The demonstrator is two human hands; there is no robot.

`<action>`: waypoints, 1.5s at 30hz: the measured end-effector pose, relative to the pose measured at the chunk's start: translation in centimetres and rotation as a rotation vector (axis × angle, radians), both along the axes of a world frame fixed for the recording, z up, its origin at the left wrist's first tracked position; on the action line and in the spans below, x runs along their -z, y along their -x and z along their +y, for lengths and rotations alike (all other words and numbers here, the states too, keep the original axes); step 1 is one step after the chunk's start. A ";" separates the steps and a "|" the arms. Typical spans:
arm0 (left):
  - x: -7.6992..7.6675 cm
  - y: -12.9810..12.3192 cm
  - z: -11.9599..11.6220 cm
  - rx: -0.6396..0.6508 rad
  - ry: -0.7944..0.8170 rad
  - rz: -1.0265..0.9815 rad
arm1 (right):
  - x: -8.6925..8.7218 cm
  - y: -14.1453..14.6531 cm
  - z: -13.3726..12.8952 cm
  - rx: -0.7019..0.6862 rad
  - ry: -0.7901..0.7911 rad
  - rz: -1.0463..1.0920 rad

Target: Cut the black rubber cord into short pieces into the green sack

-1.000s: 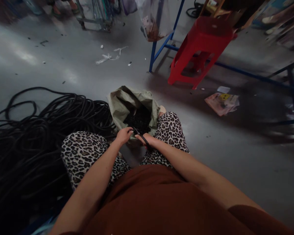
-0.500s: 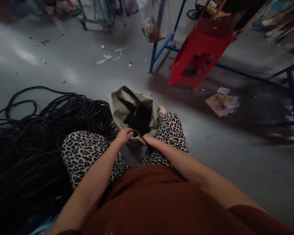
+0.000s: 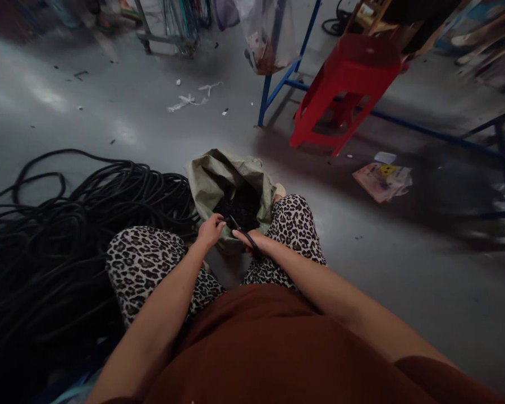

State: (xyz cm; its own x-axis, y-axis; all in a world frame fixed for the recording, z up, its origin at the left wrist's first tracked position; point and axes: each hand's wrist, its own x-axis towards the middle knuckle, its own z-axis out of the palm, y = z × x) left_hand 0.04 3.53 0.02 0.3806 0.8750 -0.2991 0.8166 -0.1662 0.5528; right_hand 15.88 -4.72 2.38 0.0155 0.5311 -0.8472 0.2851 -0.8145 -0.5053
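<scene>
My right hand (image 3: 251,241) is closed round the black handles of a pair of scissors (image 3: 244,234), whose blades point up and to the left. Just left of the blades, my left hand (image 3: 211,229) has its fingers pinched together at the near edge of the sack; a small dark piece seems to be at the fingertips, too small to make out. Beyond both hands stands an open olive-green sack (image 3: 202,188) with many black pieces (image 3: 246,203) inside.
A large heap of black cord or tubing (image 3: 79,213) lies on the floor at the left. Ahead to the right are a red plastic stool (image 3: 353,73), a blue metal frame (image 3: 264,101) and a flat plastic packet (image 3: 381,180). White scraps (image 3: 188,100) lie on the floor ahead.
The scissor blades have come away from my left fingers and now show apart from them. My left hand has shifted slightly left and up.
</scene>
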 end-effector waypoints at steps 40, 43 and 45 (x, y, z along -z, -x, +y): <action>-0.8 1.1 1.1 0.129 -0.305 0.072 | 1.0 0.1 0.7 0.076 -0.161 -0.004; -0.8 0.5 1.4 0.124 -0.318 0.084 | 0.6 -0.4 0.6 0.131 -0.129 0.004; -0.6 0.1 1.6 0.113 -0.315 0.096 | 0.4 -0.7 0.5 0.169 -0.097 0.020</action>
State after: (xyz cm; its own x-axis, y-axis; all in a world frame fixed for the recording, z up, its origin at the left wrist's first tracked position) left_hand -0.09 5.09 0.66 0.4636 0.8840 -0.0606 0.8292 -0.4087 0.3814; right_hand 16.54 -4.25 1.98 0.0953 0.6014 -0.7932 0.1373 -0.7972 -0.5879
